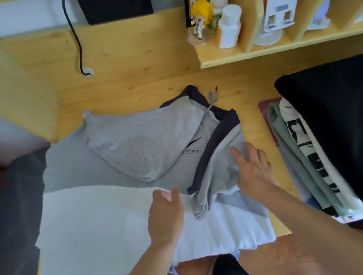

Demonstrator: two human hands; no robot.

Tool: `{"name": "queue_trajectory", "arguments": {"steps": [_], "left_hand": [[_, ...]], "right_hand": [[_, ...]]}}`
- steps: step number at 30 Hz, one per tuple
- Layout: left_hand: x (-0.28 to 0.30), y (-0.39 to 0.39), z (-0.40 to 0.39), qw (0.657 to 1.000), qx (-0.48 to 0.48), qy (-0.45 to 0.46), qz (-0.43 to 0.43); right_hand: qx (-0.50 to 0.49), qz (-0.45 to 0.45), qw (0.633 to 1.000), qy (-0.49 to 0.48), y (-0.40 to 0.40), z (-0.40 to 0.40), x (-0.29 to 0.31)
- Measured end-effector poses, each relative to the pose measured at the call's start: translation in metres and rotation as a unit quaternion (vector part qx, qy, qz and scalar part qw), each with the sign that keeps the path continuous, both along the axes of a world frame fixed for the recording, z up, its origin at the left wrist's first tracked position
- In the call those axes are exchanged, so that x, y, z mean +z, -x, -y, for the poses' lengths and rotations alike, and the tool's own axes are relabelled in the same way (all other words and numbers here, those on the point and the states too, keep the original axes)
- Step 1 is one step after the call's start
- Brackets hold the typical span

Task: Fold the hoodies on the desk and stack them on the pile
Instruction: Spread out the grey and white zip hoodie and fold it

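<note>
A grey and white hoodie (119, 171) with dark trim lies spread on the wooden desk (142, 77), its hood flat in the middle and its white lower part hanging over the front edge. My left hand (165, 216) pinches the edge of the white part near the centre. My right hand (253, 168) rests with straight fingers on the grey sleeve, which is folded in across the hoodie's right side. A pile of folded hoodies (310, 159) stands at the right, with a black one (350, 129) on top.
A shelf unit (280, 46) at the back right holds white bottles (228, 26) and a small yellow-haired figurine (201, 19). A black cable (76, 42) hangs down to the desk at the back. A dark garment (14, 211) hangs at the left of the desk.
</note>
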State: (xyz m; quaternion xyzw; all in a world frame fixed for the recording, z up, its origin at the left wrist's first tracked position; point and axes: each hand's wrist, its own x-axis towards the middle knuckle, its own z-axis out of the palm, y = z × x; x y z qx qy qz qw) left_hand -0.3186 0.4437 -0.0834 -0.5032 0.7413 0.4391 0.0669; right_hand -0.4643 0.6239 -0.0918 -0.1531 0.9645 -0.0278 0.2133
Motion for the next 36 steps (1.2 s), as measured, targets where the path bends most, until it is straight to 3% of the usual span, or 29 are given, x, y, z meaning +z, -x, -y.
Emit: {"name": "queue_trajectory", "arguments": {"steps": [4,6,8,11,13,14,17,20,22,24,27,30,36], "left_hand": [[-0.009,0.032,-0.004,0.987,-0.154,0.033,-0.034],[-0.017,0.04,-0.001,0.957,-0.278,0.077,0.017],[-0.014,0.049,0.003,0.948,-0.308,0.082,0.02],[-0.002,0.064,0.023,0.995,-0.052,-0.048,-0.076],[0.0,0.069,0.043,0.97,0.108,-0.174,-0.129],[-0.002,0.068,0.049,0.968,0.113,-0.181,-0.133],[-0.019,0.057,0.056,0.995,-0.081,-0.022,-0.052],[-0.02,0.047,0.052,0.973,-0.197,0.121,-0.017],[-0.019,0.045,0.042,0.929,-0.232,0.281,-0.061],[-0.018,0.044,0.024,0.855,-0.315,0.391,-0.132],[-0.043,0.038,0.008,0.793,-0.464,0.378,-0.114],[-0.067,0.031,0.009,0.805,-0.48,0.345,-0.044],[-0.061,0.0,0.034,0.816,-0.48,0.319,-0.052]], "right_hand": [[0.155,-0.04,0.987,-0.031,-0.017,-0.007,-0.017],[0.183,-0.03,0.981,-0.057,-0.023,-0.014,-0.025],[0.193,-0.005,0.979,-0.073,-0.02,-0.019,-0.028],[0.23,-0.053,0.969,-0.071,-0.013,-0.026,-0.031],[0.228,-0.057,0.97,-0.063,-0.01,-0.032,-0.031],[0.225,-0.062,0.971,-0.054,-0.009,-0.037,-0.031],[0.242,-0.087,0.965,-0.043,-0.007,-0.055,-0.029],[0.27,-0.079,0.959,-0.038,-0.015,-0.063,-0.029],[0.271,-0.066,0.96,-0.003,-0.017,-0.058,-0.021],[0.243,-0.078,0.962,0.094,-0.012,-0.04,-0.01],[0.157,-0.074,0.975,0.142,0.01,0.01,-0.003],[0.098,-0.042,0.992,0.064,0.037,0.053,-0.021],[0.094,-0.064,0.993,-0.011,0.05,0.053,-0.058]]}}
